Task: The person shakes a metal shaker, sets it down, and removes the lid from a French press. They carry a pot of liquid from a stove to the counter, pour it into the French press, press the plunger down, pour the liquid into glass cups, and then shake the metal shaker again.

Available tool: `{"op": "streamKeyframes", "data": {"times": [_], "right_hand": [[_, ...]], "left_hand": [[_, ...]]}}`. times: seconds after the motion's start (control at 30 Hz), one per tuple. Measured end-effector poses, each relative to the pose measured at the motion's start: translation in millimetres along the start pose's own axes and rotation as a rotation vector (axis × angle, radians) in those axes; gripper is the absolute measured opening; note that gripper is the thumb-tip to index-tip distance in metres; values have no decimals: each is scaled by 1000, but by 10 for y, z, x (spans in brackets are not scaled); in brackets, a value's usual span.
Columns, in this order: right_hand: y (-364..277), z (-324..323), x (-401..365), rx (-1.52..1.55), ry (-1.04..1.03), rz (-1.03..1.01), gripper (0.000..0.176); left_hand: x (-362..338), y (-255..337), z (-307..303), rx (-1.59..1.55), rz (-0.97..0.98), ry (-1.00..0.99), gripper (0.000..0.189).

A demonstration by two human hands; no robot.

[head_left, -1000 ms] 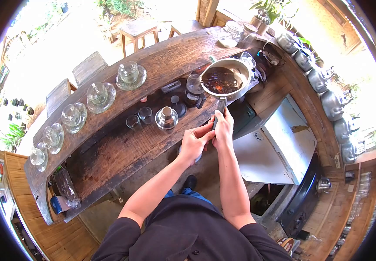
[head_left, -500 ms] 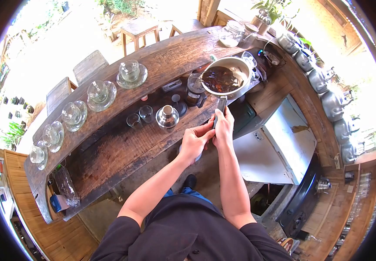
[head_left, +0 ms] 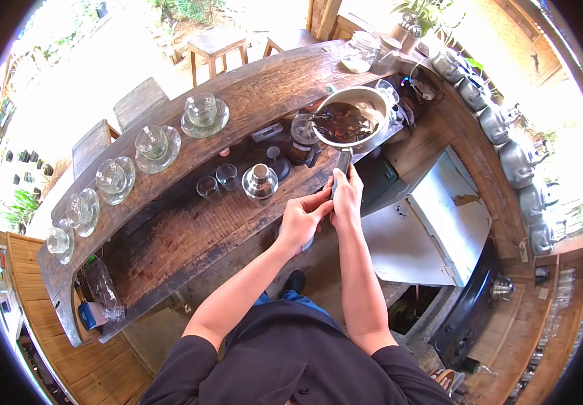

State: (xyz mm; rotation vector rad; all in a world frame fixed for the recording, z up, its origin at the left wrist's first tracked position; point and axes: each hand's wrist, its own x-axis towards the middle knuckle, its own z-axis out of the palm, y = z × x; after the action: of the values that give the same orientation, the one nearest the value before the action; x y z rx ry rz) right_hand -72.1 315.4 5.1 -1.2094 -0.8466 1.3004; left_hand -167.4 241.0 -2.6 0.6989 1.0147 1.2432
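My right hand [head_left: 346, 197] is wrapped round the dark handle of a metal saucepan [head_left: 375, 137]. Dark liquid with leaf-like pieces [head_left: 347, 123] lies in the pan, pooled towards its left side. Against the end of the same handle, my left hand [head_left: 302, 218] is closed, its fingers pinching the handle beside my right hand. Left of the pan stands a glass press jug [head_left: 302, 138]. A metal shaker [head_left: 260, 181] and two small empty glasses [head_left: 227, 175] are on the lower counter, left of my hands.
Several glass cups on saucers [head_left: 201, 111] line the curved wooden bar [head_left: 258, 79]. Lidded jars [head_left: 361, 52] stand at its far end. Metal kettles [head_left: 517, 162] run along the right side. A white cabinet [head_left: 406, 243] is at right, with stools [head_left: 216, 42] beyond the bar.
The liquid and leaf pieces in the pan have shifted slightly. Both hands keep their hold and have hardly moved.
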Motion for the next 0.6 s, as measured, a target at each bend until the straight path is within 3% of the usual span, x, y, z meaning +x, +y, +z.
{"op": "streamKeyframes", "data": {"times": [0.6], "right_hand": [[-11,14,6,-61,-3,-39,7]], "left_hand": [[13,-8,-10,-6,0,7,34]]}}
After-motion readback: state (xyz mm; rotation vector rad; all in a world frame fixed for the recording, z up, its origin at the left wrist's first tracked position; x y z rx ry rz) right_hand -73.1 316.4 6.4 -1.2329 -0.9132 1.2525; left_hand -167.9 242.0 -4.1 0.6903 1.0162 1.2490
